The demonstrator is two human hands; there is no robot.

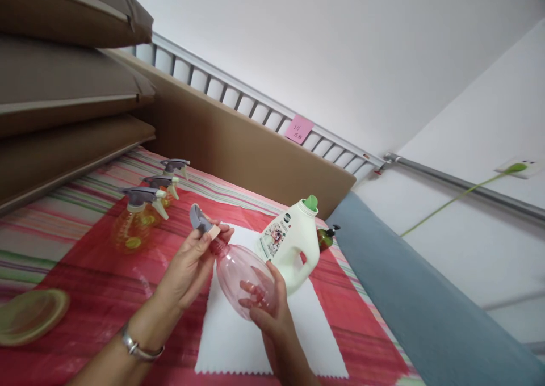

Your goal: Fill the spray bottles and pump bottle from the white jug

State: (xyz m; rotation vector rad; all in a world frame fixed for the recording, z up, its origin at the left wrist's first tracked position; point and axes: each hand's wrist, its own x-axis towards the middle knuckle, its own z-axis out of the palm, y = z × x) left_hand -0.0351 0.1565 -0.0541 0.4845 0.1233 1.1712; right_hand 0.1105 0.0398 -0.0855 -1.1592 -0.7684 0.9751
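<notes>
My left hand (192, 264), with a metal bracelet at the wrist, has its fingers closed around the collar of a grey spray head (199, 218). The spray head sits at the neck of a clear pink spray bottle (238, 272); whether it is screwed on I cannot tell. My right hand (272, 312) grips the bottle's rounded body, and its fingertips show through the plastic. The bottle is tilted, its neck toward my left hand, and looks to have no liquid in it. Just behind it stands a white detergent jug (293, 238) with a green spout.
Several spray bottles with yellow liquid (134, 227) stand at left. A greenish round lid or dish (34, 318) lies at near left. A white sheet (238, 352) covers red cloth (106, 301). A dark-topped pump bottle (326, 237) stands behind the jug. Brown cushions (63, 79) are stacked upper left.
</notes>
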